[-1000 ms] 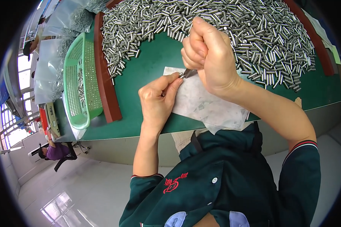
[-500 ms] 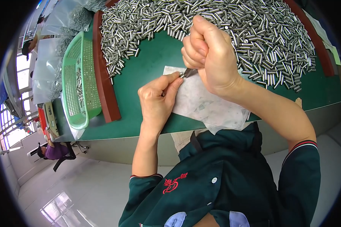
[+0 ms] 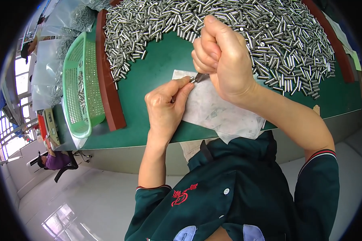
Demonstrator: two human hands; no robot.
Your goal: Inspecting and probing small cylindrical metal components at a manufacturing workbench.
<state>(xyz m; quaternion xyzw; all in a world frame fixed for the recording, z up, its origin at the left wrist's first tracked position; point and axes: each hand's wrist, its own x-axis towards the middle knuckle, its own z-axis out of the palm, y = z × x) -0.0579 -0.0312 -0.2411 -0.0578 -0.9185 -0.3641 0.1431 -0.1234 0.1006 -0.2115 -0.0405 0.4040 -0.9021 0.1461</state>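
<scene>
Pin (image 3: 192, 79) in L hand (image 3: 163, 103), tool (image 3: 200, 77) in R fist (image 3: 225, 60), diag., tip down-L

Green-topped workbench (image 3: 161, 60) here, steel pins (image 3: 285, 44) heaped across its far side between red-brown rails (image 3: 112, 100), a smudged white sheet (image 3: 221, 112) spilling over the near edge!

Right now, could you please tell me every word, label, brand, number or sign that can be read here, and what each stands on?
No text can be read with certainty.
Red stitched emblem on the dark green short-sleeved shirt: too small and stylised to read.
Thin white sheet: grey smudges, no readable words.
Small cylindrical silver metal pins: no readable marks.
</scene>
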